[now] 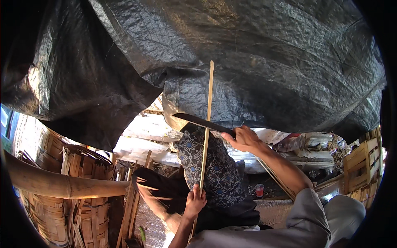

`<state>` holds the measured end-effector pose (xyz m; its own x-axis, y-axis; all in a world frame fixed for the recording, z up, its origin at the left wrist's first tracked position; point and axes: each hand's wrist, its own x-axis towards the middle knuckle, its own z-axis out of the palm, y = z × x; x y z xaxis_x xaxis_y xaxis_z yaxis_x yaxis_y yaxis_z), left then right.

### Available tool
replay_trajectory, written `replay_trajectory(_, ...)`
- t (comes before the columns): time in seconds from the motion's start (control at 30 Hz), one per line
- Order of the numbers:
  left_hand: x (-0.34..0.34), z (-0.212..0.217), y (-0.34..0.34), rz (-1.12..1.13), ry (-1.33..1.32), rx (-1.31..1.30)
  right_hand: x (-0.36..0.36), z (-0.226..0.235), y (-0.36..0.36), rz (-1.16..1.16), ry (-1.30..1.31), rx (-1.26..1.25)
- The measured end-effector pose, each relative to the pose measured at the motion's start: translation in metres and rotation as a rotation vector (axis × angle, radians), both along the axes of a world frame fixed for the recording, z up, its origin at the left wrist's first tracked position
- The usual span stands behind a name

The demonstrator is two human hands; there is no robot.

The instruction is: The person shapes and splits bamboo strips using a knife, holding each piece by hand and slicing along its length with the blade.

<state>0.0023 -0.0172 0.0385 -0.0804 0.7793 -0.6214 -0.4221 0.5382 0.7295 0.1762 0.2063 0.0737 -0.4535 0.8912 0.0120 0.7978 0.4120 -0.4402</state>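
A long, thin bamboo strip (pixel 205 151) runs upward from my lap, its far tip standing out against the black tarp. Near its lower part, my left hand (pixel 195 202) is closed around it. My right hand (pixel 245 139) grips the handle of a long dark-bladed knife (pixel 194 120). The blade lies across the strip at about its middle, pointing left; whether it cuts into the strip I cannot tell. Beneath the strip, a dark patterned cloth (pixel 211 165) with blue and cream motifs covers my leg.
A black tarp (pixel 264 62) hangs across the far side. At left, a thick bamboo pole (pixel 70 182) juts in before woven bamboo baskets (pixel 93 215). Upright bamboo slats (pixel 131 202) stand beside my leg. On the right are a red cup (pixel 259 190) and a woven crate (pixel 362 165).
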Motion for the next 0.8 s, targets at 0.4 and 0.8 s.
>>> replay_trajectory(0.4,-0.004,-0.018,-0.012,-0.053,0.033,0.156,0.001,0.018,-0.037,0.200,-0.113,0.023)
replay_trajectory(0.8,-0.011,0.007,-0.003,-0.162,0.187,0.100,-0.011,0.014,-0.091,0.388,-0.236,-0.078)
